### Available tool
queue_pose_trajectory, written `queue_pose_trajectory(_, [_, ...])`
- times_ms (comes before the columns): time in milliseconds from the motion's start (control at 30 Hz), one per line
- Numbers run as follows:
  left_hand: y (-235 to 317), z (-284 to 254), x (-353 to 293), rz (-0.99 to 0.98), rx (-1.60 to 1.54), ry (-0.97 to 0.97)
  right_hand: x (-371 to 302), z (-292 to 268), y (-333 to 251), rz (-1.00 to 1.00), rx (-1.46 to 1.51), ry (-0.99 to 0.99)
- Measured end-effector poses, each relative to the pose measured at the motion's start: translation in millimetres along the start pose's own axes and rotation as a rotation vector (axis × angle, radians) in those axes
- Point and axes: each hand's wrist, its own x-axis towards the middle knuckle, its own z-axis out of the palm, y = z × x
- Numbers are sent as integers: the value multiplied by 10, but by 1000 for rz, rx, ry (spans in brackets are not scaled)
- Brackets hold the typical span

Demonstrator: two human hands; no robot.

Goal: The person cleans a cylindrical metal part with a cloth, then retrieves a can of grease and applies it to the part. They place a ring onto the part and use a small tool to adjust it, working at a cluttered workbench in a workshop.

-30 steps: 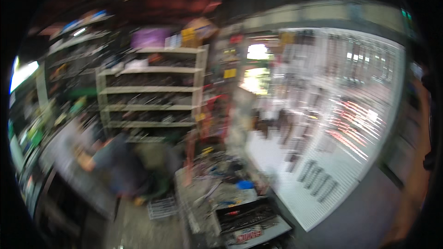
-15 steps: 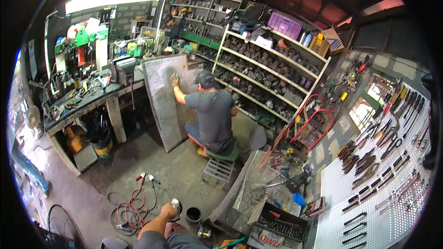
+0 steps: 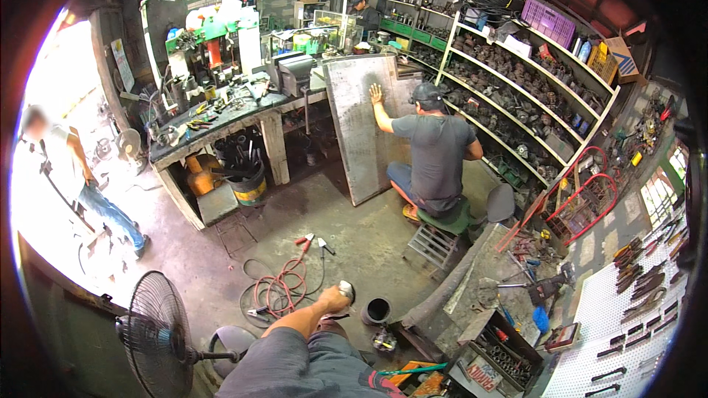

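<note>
Just behind the left fingers (image 3: 338, 300), the wrist and forearm (image 3: 304, 317) are bare, and the forearm widens in a smooth taper away from them. Farther from the fingers comes a short, plain, dark-grey cloth sleeve (image 3: 271, 357), loose around the upper arm, with its hem near the elbow. Beside this sleeve, also well apart from the fingers, spreads a broad dark-grey cloth garment (image 3: 324, 357), softly creased; whether it is shirt or shorts cannot be told. Past the garment's right side, farthest from the fingers, dark cloth with pinkish-red markings (image 3: 386, 383) shows, too small to make out their shape.
</note>
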Motion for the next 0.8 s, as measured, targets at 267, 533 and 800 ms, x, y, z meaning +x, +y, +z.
queue_pose_trajectory(267, [658,65,-364,424,-639,-346,-1842,813,-174,348,511,-404])
queue_pose_trajectory(533, [434,-1054,-631,322,-1225,-1293,-3602,2429,-1464,507,828,-1068])
queue_pose_trajectory(800, [-322,-2901,-145,490,-1265,-844,-4589,3545,-3623,607,927,-1418])
